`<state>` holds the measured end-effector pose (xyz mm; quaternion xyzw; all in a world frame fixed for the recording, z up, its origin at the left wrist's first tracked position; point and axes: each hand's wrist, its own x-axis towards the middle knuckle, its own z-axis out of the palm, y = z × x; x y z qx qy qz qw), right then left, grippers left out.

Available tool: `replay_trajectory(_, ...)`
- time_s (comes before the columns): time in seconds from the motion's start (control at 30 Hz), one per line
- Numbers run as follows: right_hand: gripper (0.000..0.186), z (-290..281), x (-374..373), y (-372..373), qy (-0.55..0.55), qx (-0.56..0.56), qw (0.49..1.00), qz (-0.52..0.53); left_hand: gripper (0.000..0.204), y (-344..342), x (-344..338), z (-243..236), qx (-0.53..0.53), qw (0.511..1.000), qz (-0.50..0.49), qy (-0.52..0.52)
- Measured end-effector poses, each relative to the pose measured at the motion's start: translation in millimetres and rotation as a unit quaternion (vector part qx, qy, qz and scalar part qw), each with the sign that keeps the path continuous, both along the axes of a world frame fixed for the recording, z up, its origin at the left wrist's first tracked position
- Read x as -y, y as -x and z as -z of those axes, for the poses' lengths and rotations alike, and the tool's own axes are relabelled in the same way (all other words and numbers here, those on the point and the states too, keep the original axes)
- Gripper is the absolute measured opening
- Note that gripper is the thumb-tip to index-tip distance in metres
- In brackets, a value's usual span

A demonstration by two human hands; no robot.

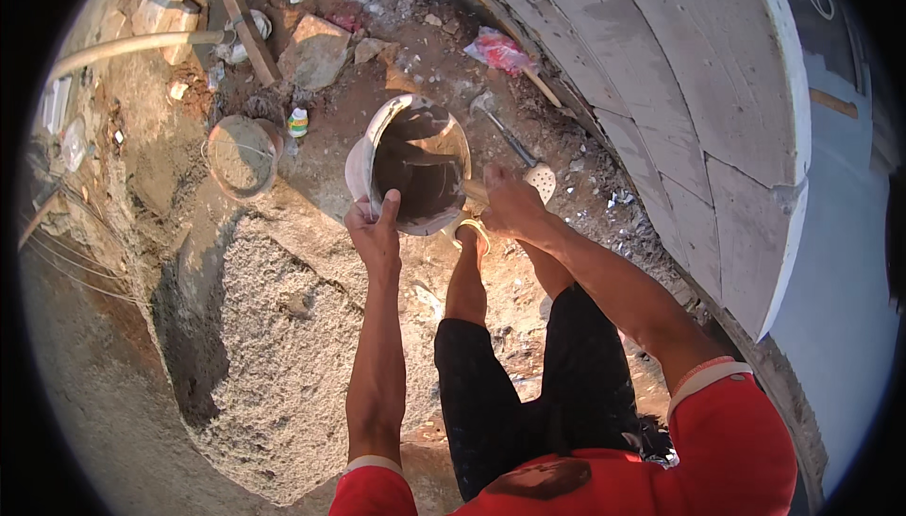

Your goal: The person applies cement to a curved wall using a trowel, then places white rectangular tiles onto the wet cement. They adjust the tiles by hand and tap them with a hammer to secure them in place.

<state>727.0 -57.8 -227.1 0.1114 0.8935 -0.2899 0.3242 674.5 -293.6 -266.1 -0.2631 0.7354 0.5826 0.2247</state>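
Observation:
A pale bucket [360, 165] stands tilted in front of my feet, its inside smeared with wet grey-brown mortar. My left hand [376, 233] is closed on its near left rim, thumb on top of the edge. At the bucket's right side, my right hand [514, 203] is wrapped round a wooden handle [476, 191]. That handle seems to belong to a trowel whose blade reaches into the mortar, but the blade's outline is hard to make out. A long metal-shafted tool [510, 138] lies on the ground just beyond my right hand, beside a pale perforated shoe tip [541, 180].
Left of the bucket is a second bucket [275, 152] with grey contents. A rough sand-coloured heap [283, 337] spreads at lower left. The block wall [661, 91] rises along the right. Stones [316, 51], a wood piece [252, 39], a small bottle [298, 123] and a red-white bag [497, 50] lie beyond.

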Motion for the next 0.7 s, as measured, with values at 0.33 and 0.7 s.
replay_trajectory(0.33, 0.037, -288.7, -57.5, -87.5, 0.029, 0.008, 0.999, -0.026, 0.038, -10.6, -78.6, -286.8, -0.19, 0.957, 0.111, -0.188)
replay_trajectory(0.7, 0.045, -407.5, -131.1, -134.3, -0.076, -0.041, 0.99, 0.112, 0.037, -8.5, -156.3, -418.0, -0.269, 0.911, 0.235, -0.205)
